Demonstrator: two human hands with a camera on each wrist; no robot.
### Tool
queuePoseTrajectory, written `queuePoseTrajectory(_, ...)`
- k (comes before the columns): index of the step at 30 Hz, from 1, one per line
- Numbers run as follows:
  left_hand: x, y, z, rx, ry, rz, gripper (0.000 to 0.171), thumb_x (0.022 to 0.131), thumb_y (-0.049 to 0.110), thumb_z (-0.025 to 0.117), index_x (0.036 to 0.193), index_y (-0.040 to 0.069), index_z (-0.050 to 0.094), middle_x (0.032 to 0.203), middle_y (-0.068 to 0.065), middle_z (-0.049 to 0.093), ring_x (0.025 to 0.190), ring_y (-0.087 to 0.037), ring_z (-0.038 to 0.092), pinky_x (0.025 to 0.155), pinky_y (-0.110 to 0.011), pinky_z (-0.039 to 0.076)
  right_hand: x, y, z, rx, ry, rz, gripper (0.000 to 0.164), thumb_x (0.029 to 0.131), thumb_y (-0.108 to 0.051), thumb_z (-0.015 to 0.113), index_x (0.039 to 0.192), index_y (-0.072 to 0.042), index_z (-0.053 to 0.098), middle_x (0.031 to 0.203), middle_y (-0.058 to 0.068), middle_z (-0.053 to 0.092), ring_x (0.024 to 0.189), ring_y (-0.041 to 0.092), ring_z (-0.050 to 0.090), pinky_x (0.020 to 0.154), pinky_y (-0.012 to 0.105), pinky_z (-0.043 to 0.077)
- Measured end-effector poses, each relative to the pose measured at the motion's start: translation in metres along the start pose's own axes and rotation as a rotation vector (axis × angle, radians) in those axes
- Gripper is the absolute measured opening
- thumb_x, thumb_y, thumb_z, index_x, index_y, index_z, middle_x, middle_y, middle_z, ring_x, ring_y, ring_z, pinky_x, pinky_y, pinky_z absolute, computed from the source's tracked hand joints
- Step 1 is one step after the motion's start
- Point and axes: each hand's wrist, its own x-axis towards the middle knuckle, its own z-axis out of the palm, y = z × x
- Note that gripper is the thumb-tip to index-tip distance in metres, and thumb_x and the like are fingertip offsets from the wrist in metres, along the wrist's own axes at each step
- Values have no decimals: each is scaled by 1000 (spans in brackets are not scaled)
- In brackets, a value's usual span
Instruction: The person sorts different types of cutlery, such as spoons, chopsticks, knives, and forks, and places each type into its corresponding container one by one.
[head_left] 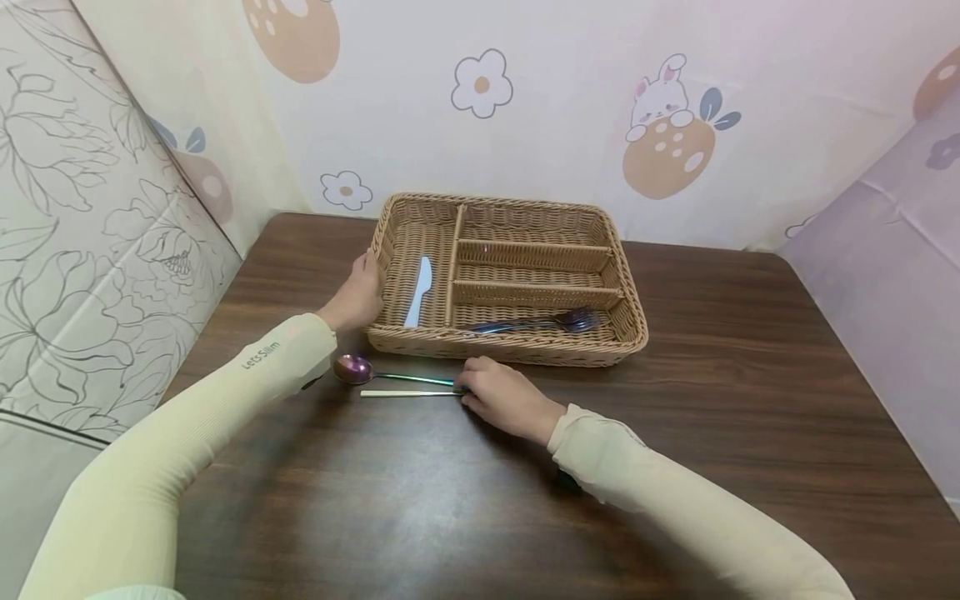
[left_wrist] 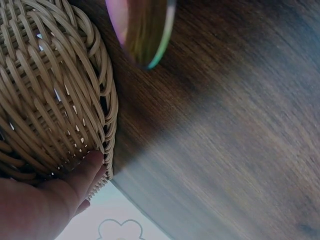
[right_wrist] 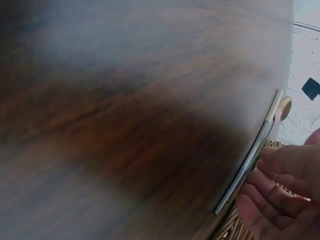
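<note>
My left hand (head_left: 362,292) grips the left rim of a woven wicker basket (head_left: 495,354), with the thumb against the weave in the left wrist view. Just in front of the basket lies an iridescent spoon (head_left: 354,369), its purple bowl to the left. My right hand (head_left: 504,396) pinches the spoon's handle near its right end, and the fingers hide that end. Alongside the handle, on the near side, are chopsticks (head_left: 390,393) with cream ends and metallic shafts; the right fingertips (right_wrist: 267,155) are right beside them.
A pale blue knife (head_left: 420,292) lies in the basket's long left compartment. Dark forks (head_left: 577,320) with shiny handles lie in its front right compartment. Dividers (head_left: 536,287) separate the compartments. The dark wooden table (head_left: 712,375) meets a patterned wall covering (head_left: 555,125) behind the basket.
</note>
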Motion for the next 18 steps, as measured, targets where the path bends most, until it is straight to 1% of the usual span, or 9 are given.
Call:
queuePoseTrajectory(5, 0, 2, -1, 3, -2, -2, 77, 88, -9, 35, 143, -10, -18, 149, -37, -7, 136, -48, 15, 112, -49, 16, 3, -1, 4, -35, -6, 6, 12, 87, -8, 69, 99, -5, 70, 89, 5, 60, 81, 19, 60, 67, 33, 54)
queuePoseTrajectory(12, 0, 3, -1, 8, -11, -8, 78, 88, -9, 36, 143, -10, -19, 149, -36, -8, 136, -49, 17, 112, -50, 18, 3, -4, 9, -27, 13, 23, 3, 86, -6, 68, 89, -7, 67, 86, 4, 61, 80, 21, 63, 66, 36, 55)
queuePoseTrajectory(18, -1, 3, 0, 1, -6, -20, 78, 88, -9, 36, 144, -9, -18, 150, -35, -8, 136, -48, 18, 112, -49, 19, 5, -6, 12, -71, 8, 19, 4, 89, -3, 63, 85, -4, 64, 84, 6, 59, 79, 23, 61, 64, 35, 55)
